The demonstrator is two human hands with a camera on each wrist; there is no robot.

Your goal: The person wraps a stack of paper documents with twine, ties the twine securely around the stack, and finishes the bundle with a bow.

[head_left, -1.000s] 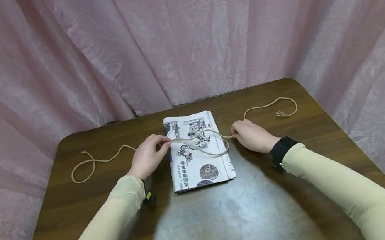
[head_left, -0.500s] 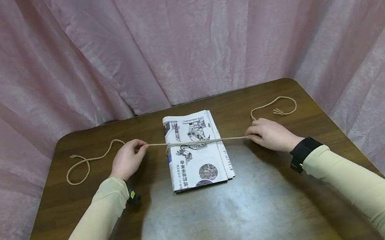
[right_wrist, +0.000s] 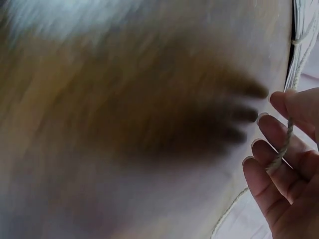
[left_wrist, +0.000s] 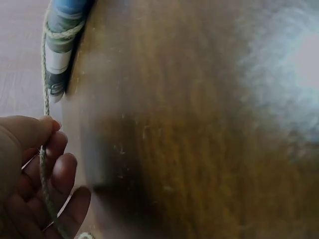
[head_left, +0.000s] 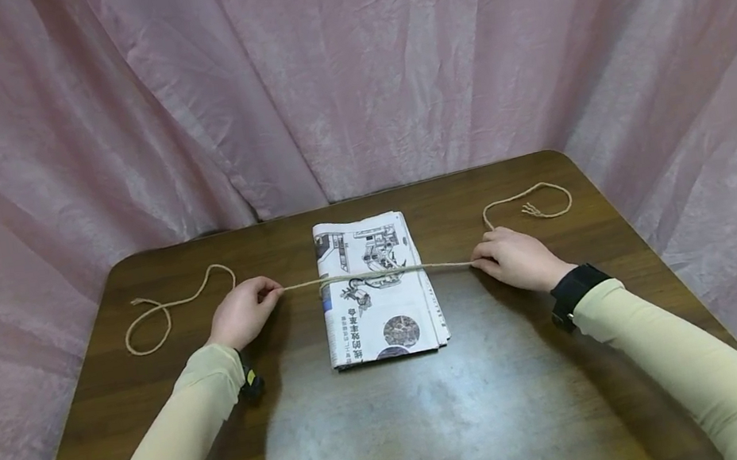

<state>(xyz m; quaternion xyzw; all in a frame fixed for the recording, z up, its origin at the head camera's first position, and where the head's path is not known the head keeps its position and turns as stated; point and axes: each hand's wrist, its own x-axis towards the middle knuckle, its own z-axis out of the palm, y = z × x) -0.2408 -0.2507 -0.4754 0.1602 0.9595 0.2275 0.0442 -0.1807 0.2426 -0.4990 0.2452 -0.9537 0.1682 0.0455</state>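
Note:
A folded newspaper (head_left: 382, 316) lies in the middle of the table, and a thin beige rope (head_left: 446, 263) runs straight across it from side to side. My left hand (head_left: 242, 312) pinches the rope between thumb and forefinger, left of the paper. On the other side my right hand (head_left: 518, 258) pinches it too, apart from the paper's edge. Seen in the left wrist view, the rope (left_wrist: 46, 74) also wraps round the paper's folded edge (left_wrist: 58, 57). In the right wrist view a strand (right_wrist: 284, 149) passes over the curled fingers. Whether the strands cross on the paper is too small to tell.
Loose rope tails lie curled on the brown wooden table (head_left: 401, 434), one beyond each hand. Behind the table's far edge hangs a pink curtain (head_left: 386, 66). Each wrist wears a black strap (head_left: 576, 287).
Both hands have moved outward from the newspaper, left hand leftward and right hand rightward. The slack loop on top of the paper has drawn into a straight line. The last half second shows little movement.

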